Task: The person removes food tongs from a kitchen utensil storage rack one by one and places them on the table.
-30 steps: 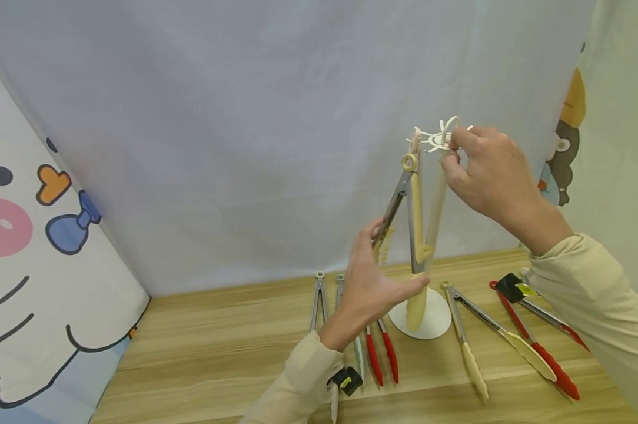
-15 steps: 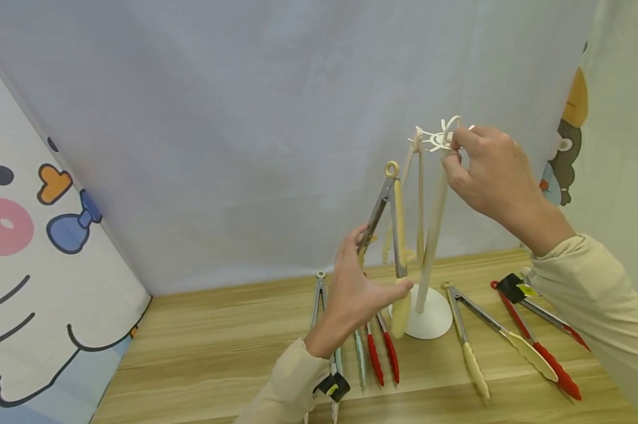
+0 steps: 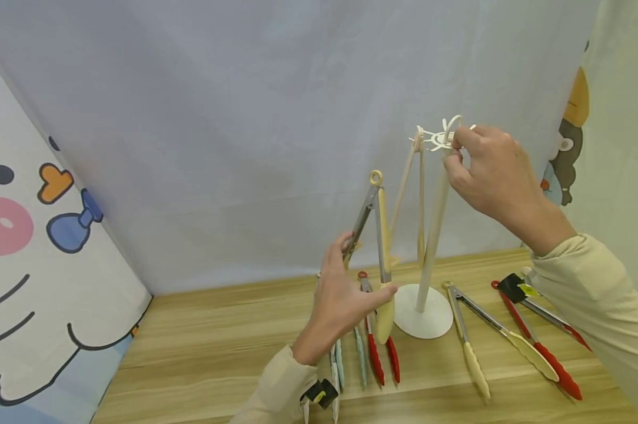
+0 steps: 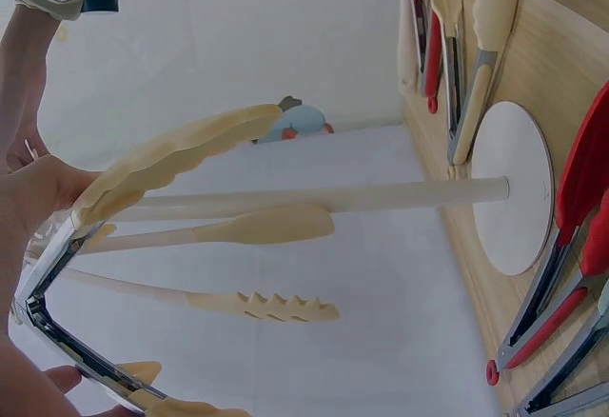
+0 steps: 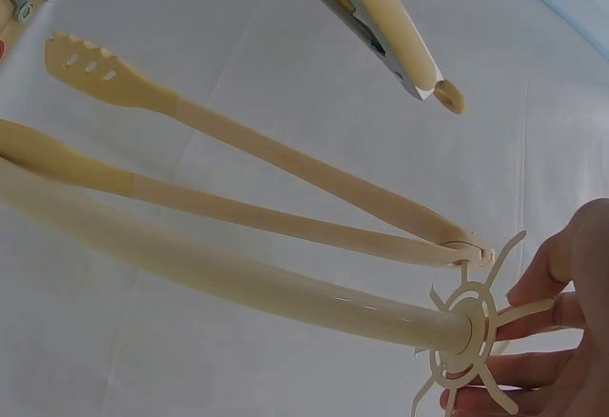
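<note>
My left hand [image 3: 336,303] holds yellow-tipped metal tongs [image 3: 381,235] upright and spread, thumb on one arm and fingers on the other. Their ring end points up, left of a white stand [image 3: 432,235] with a round base. At the stand's top, my right hand [image 3: 488,168] pinches the hooked wheel [image 3: 437,139] near its loop. From one hook hang beige tongs [image 3: 421,203]; their slotted head [image 5: 100,65] and smooth head show in the right wrist view. The held tongs [image 5: 381,27] are apart from the wheel there.
On the wooden table [image 3: 218,335] right of the base lie yellow tongs [image 3: 472,359] and red tongs [image 3: 557,371]. Left of it are more red tongs [image 3: 374,359] and mint-tipped tongs [image 3: 360,359], partly behind my left hand. A pale curtain [image 3: 245,147] hangs behind.
My left hand has carried the yellow tongs left and slightly down, away from the stand, uncovering its pole and the hanging beige tongs. The right hand has stayed at the wheel.
</note>
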{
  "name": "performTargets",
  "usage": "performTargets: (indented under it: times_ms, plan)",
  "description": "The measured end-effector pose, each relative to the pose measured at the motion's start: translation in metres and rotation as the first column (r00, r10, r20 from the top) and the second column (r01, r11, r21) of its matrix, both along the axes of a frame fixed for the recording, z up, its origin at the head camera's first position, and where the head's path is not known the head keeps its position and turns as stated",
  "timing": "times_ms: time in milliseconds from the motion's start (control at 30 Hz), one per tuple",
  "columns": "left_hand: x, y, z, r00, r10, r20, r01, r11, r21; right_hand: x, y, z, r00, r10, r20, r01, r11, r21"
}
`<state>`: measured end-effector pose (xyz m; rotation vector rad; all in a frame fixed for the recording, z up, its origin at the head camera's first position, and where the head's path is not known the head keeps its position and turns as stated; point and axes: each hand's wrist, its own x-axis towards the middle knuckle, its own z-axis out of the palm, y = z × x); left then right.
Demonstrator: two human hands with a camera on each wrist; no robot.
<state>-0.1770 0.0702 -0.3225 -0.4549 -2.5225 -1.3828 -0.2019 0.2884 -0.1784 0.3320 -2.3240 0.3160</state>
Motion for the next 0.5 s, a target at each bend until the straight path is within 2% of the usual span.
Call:
performTargets:
  times_ms: [233,500]
  plan:
    - [0.001,-0.009,-0.002,0.999,0.030,0.039,-0.030,1.000,-0.004,0.000,0.000,0.000,1.000,0.002,0.000,-0.002,1.000,-0.002]
    - [0.001,-0.021,-0.006,0.996,0.065,0.067,-0.061,0.997,-0.049,0.001,0.000,0.000,1.000,0.002,0.000,-0.002,1.000,0.002]
